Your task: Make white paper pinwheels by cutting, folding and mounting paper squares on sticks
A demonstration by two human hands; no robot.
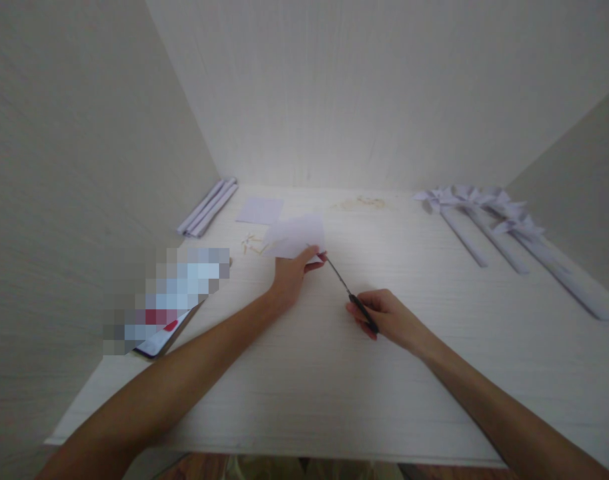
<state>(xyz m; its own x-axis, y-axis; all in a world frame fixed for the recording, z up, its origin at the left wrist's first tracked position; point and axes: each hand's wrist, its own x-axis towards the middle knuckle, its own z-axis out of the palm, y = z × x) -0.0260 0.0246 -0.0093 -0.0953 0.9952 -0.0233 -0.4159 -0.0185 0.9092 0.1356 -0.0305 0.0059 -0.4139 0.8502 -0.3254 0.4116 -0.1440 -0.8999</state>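
My left hand point(292, 273) pinches the near edge of a pale paper sheet point(295, 235) and holds it just above the white tabletop point(334, 373). Black-handled scissors point(348, 293) are gripped in my right hand point(384, 319), and their blades point up and left. The blade tips reach the sheet's near edge, close to my left fingertips.
A second paper square point(259, 210) lies behind the sheet, with small wooden pegs or sticks point(250, 244) beside it. Rolled paper tubes point(208, 208) rest at the back left. Several paper pinwheels point(489, 213) lie at the right. A blurred object point(169, 300) sits on the left. Walls enclose three sides.
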